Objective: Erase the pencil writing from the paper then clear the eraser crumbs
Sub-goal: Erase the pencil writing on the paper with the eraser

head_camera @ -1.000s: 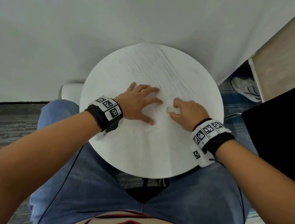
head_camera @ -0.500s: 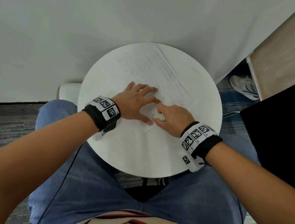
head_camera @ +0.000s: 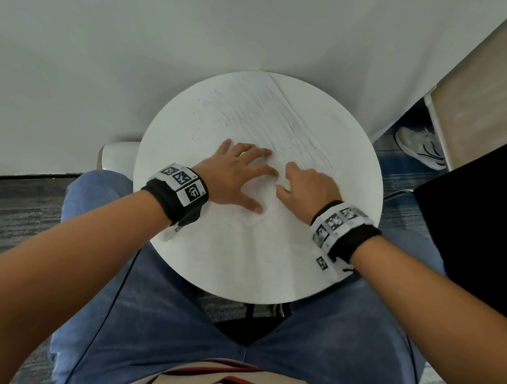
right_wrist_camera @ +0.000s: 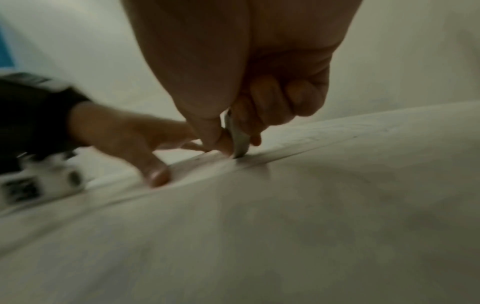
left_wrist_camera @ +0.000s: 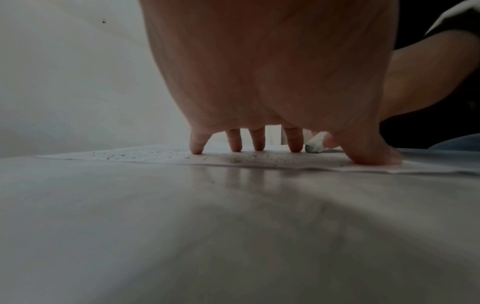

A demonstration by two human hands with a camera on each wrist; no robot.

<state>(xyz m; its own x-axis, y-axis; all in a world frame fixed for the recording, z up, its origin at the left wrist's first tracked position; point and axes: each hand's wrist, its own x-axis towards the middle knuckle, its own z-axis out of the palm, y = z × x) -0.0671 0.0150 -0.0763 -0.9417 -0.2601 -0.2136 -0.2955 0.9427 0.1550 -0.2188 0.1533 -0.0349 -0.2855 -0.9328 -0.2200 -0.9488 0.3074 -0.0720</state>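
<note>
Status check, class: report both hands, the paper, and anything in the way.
Left hand flat, pinning white paper sheet. Right hand pinching small white eraser, rubbing. Pencil lines remain; dark crumbs scattered. Nothing in the way.

Right hand (head_camera: 307, 187) with eraser (right_wrist_camera: 237, 142) back beside the left-hand fingers (head_camera: 261, 170), from farther right.

**Both hands down, side by side**

The left hand (head_camera: 237, 175) lies flat with fingers (left_wrist_camera: 233, 142) spread, fingertips and thumb pressing down. Just beside it, the right hand (head_camera: 306, 188) is curled, thumb and fingers pinching an eraser (right_wrist_camera: 237, 142). Both forearms reach forward.
</note>
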